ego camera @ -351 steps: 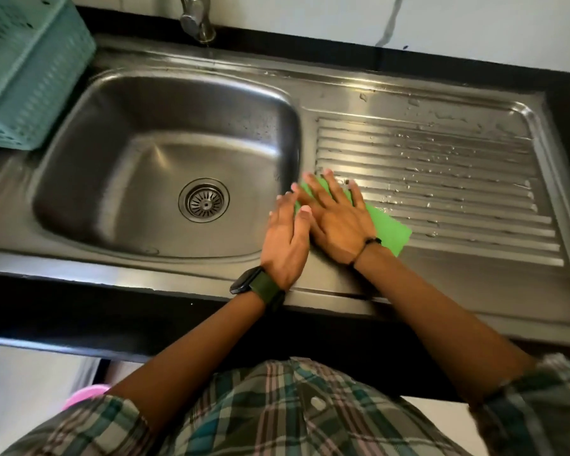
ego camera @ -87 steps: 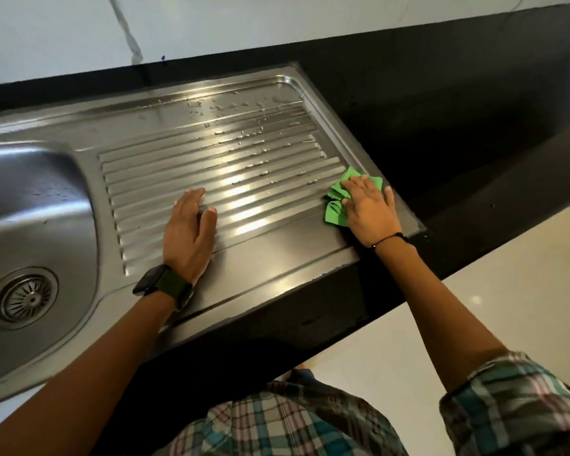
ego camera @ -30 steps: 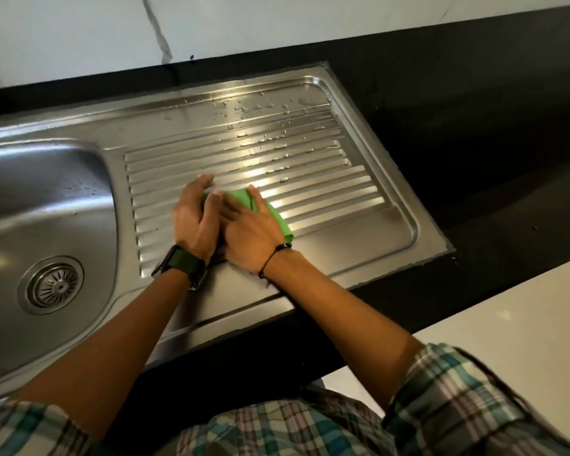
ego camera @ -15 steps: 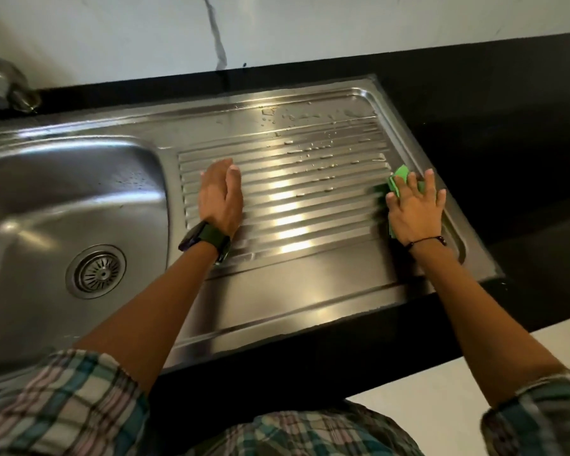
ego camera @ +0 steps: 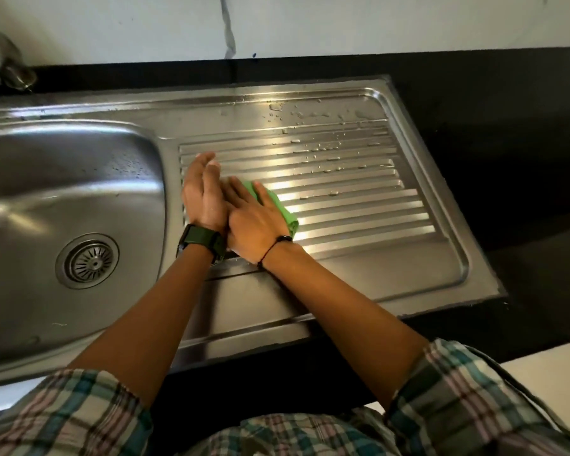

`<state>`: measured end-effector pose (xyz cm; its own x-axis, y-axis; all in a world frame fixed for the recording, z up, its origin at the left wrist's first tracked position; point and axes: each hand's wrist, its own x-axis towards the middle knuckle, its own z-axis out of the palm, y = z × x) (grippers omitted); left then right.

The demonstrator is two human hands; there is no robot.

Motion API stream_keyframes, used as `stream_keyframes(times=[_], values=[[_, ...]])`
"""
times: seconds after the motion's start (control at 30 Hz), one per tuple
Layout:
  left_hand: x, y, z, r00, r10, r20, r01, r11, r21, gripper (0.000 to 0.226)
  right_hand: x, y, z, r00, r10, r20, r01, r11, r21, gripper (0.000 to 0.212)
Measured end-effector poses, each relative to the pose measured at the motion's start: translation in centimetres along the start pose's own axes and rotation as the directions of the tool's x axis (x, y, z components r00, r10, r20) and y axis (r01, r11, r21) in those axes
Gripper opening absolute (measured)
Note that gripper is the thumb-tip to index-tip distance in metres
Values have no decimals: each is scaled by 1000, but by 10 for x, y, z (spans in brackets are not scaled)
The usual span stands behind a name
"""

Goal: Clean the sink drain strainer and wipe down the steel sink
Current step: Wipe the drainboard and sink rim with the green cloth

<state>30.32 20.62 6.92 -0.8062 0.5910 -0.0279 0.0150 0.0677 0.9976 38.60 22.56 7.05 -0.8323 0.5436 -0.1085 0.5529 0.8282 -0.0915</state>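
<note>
- Wiping the ribbed draining board (ego camera: 359,199) is the step in hand in the head view: the right hand (ego camera: 255,222) lies flat on a green cloth (ego camera: 285,212), fingers straight and spread, pressing it onto the ribs near the board's left end, just beside the basin (ego camera: 73,199).
- The left hand (ego camera: 203,192) rests on the ribs touching the right one, fingers straight and together, holding nothing; it seems only to brace.
- To do this well, I would run the cloth along the ribs rather than across them, so that it reaches into the grooves, and keep the palm flat for even pressure.
- Water drops (ego camera: 310,115) sit on the flat strip and upper ribs toward the board's far right corner; judging by that, the strokes should work toward the back edge until those are gone.
- The near ribs shine in bright bands with almost no drops, so that part looks mostly wiped.
- The steel sink fills the tabletop's left and middle; its basin has a dull sheen with fine droplets on the right-hand wall.
- The strainer (ego camera: 88,261) sits seated in the drain at the basin's floor, a round slotted disc; whether it is clean is too small to tell.
- A tap (ego camera: 4,64) juts in at the far left corner.
</note>
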Motion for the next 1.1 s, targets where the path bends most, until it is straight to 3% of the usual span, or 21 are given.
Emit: stream_keyframes(times=[0.13, 0.2, 0.33, 0.47, 0.77, 0.9, 1.1], values=[[-1, -1, -5, 999, -36, 30, 36, 999, -13, 49, -11, 23, 0, 990, -134, -37, 132, 990, -59, 54], [-2, 0, -5, 999, -29, 36, 29, 1000, 1, 50, -25, 56, -2, 992, -104, -65, 100, 993, -57, 48], [-2, 1, -5, 999, -21, 48, 21, 1000, -7, 49, -72, 152, -4, 985, 154, -74, -159, 985, -63, 48], [-2, 0, -4, 998, -5, 60, 5, 1000, 5, 50, -115, 226, -15, 903, 426, -59, -426, 905, 14, 48], [-6, 5, 3, 994, -1, 112, 4, 1000, -22, 52, -82, 191, -7, 740, 656, -149, -627, 753, 201, 45], [-4, 1, 6, 993, 11, 117, -10, 1000, -13, 50, -66, 155, -7, 805, 565, -181, -525, 820, 227, 43], [-3, -1, 6, 995, 31, 93, -29, 999, -17, 49, -16, 37, 7, 950, 220, -221, -157, 950, 271, 53]])
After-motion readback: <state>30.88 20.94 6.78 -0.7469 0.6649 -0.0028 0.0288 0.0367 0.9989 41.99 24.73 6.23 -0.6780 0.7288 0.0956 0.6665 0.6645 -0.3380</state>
